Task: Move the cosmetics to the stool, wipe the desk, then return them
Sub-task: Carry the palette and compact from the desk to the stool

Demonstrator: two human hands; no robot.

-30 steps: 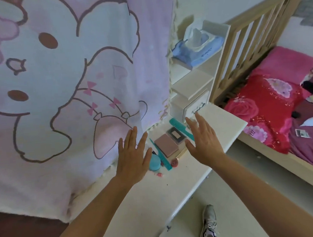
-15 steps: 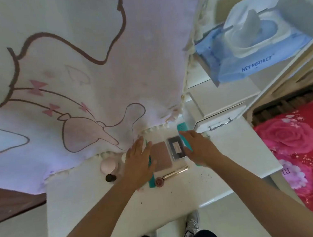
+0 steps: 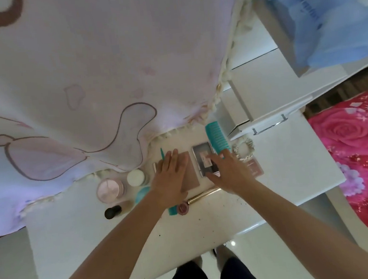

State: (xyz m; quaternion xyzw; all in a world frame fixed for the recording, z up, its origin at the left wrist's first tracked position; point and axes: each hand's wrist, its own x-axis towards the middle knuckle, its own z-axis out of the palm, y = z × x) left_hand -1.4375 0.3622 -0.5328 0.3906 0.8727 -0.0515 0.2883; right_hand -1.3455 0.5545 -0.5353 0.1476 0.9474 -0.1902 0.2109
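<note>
There's the left hand (image 3: 170,177) lying straight-fingered on the brown palette (image 3: 190,172), the right hand (image 3: 229,173) splayed loose over the grey palette (image 3: 202,157), cosmetics (image 3: 109,189) bunched at the back of the white desk (image 3: 77,246), and a hasty scoop could roll that gold tube (image 3: 203,196) floorward.

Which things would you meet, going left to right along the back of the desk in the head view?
pink jar → white jar → brown palette → clear-lidded palette → teal comb → scrunchie
</note>
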